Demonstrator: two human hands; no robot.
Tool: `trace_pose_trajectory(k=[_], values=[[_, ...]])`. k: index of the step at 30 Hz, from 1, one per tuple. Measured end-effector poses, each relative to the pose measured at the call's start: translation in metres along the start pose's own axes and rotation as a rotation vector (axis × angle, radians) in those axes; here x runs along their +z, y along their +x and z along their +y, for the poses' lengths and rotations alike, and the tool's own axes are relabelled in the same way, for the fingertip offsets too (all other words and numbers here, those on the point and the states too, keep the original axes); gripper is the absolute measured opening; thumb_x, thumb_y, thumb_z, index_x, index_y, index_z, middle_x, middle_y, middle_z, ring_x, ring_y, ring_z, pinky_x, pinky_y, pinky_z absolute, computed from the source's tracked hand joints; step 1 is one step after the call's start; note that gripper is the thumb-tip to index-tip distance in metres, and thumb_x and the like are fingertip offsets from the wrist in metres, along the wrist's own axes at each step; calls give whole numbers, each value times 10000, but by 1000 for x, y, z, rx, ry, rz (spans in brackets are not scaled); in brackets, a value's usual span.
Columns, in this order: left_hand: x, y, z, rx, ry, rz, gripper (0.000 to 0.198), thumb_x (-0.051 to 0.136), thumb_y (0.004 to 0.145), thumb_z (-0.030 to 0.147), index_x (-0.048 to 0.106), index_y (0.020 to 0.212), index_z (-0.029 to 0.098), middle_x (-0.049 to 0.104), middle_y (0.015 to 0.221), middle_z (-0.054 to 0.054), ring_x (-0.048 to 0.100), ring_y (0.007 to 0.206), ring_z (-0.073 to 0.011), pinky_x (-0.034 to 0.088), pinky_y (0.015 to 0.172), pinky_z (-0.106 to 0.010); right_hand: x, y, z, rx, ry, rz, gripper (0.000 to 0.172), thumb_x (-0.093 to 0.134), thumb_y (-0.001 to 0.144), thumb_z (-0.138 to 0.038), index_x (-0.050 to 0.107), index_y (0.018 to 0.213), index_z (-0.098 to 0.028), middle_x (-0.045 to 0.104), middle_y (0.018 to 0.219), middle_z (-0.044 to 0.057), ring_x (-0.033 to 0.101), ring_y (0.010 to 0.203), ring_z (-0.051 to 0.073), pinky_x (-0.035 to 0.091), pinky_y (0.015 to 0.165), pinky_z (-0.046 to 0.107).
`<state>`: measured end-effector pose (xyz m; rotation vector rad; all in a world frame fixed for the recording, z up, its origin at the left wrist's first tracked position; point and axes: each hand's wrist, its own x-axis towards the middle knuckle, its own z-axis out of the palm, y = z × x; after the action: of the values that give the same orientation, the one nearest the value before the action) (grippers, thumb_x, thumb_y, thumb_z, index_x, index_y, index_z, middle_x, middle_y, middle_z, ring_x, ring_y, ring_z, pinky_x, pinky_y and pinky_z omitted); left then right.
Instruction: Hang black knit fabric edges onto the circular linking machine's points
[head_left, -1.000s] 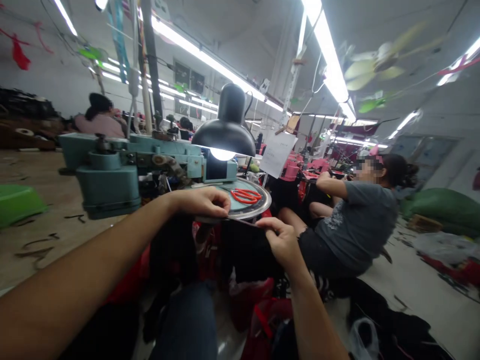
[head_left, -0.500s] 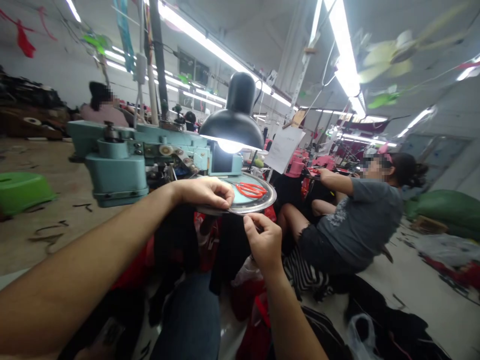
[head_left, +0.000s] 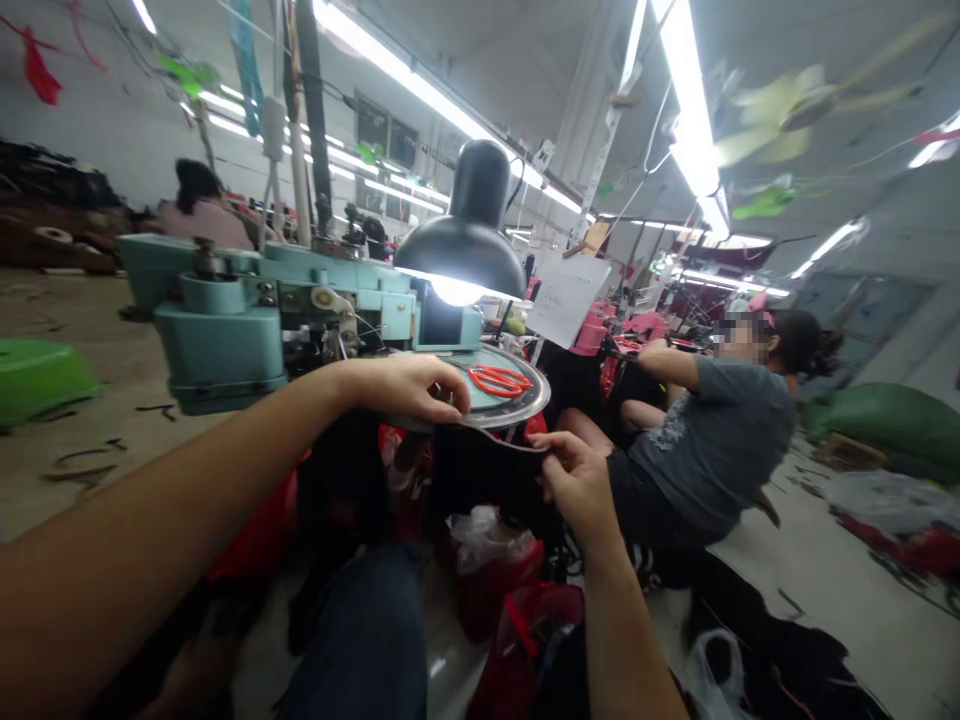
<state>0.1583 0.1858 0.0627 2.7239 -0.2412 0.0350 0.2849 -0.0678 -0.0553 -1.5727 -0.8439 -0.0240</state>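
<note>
Pinching a narrow edge of dark knitted fabric (head_left: 495,475) between thumb and fingers, the right hand (head_left: 577,490) sits closed just below the rim of a round steel dial (head_left: 525,405), while the left hand (head_left: 397,390) curls shut over that rim, apparently pressing the same edge against it. The edge runs tight between the hands, and the bulk of the fabric hangs down below the dial. That strip looks thin, so a hard tug could stretch or tear it, and a looser left grip could let it slip from the rim. Red-handled scissors (head_left: 499,381) lie loose on the dial just beyond the left fingers, where a knock or any turning of the dial could send them to the floor or snag the knit. Hanging cloth could also catch on the teal linking machine (head_left: 217,330) behind the dial, though its needles cannot be made out here. A lit desk lamp (head_left: 465,240) hangs close above, with a paper sheet (head_left: 566,297) beside it. Farther right sits a co-worker in a grey T-shirt (head_left: 712,440), and a green sack (head_left: 877,425) lies on the floor beyond.
</note>
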Motion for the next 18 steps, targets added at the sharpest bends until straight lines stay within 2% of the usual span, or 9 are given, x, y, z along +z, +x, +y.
trace_pose_trajectory(k=[2, 5, 8, 10, 13, 16, 18], values=[[4, -3, -1, 50, -37, 40, 301, 637, 860, 385, 774, 1024, 172, 730, 1008, -44, 649, 922, -173, 483, 836, -223, 5, 4, -8, -41, 88, -102, 210, 538, 791, -269, 728, 756, -187, 765, 842, 51, 591, 466, 124, 468, 465, 255], [11, -5, -5, 125, -64, 105, 289, 649, 880, 394, 803, 1005, 183, 755, 1016, -53, 675, 938, -170, 486, 874, -219, 19, 9, -19, -221, -117, -149, 235, 614, 836, -330, 777, 727, -199, 722, 689, 38, 669, 638, 180, 513, 624, 276], [16, -4, -9, 158, -64, 167, 269, 672, 874, 394, 820, 954, 184, 767, 968, -57, 689, 886, -162, 496, 839, -211, 38, 5, -23, -330, -280, -71, 304, 675, 874, -416, 785, 687, -203, 700, 629, 32, 657, 612, 177, 498, 624, 275], [17, -3, -10, 161, -75, 181, 267, 691, 866, 408, 826, 943, 191, 770, 955, -57, 691, 867, -158, 500, 825, -208, 49, 0, -20, -362, -174, -29, 276, 655, 911, -382, 803, 764, -202, 752, 697, 39, 703, 654, 187, 528, 651, 272], [17, -4, -11, 157, -94, 174, 275, 698, 867, 425, 831, 947, 199, 775, 959, -60, 692, 859, -156, 505, 812, -205, 58, -6, -14, -434, -32, 86, 173, 662, 906, -272, 800, 982, -200, 805, 921, 60, 754, 832, 211, 571, 787, 288], [15, -4, -13, 134, -115, 155, 282, 685, 874, 424, 831, 936, 191, 776, 970, -62, 697, 862, -160, 511, 814, -208, 60, -5, -9, -482, -59, 214, 160, 660, 885, -214, 782, 983, -182, 792, 901, 64, 735, 816, 199, 571, 802, 303], [13, -4, -14, 102, -127, 132, 293, 679, 872, 428, 829, 944, 187, 774, 979, -60, 698, 874, -165, 513, 819, -210, 59, -3, -9, -469, -94, 246, 131, 657, 873, -208, 773, 926, -176, 775, 863, 60, 715, 787, 194, 563, 781, 309]])
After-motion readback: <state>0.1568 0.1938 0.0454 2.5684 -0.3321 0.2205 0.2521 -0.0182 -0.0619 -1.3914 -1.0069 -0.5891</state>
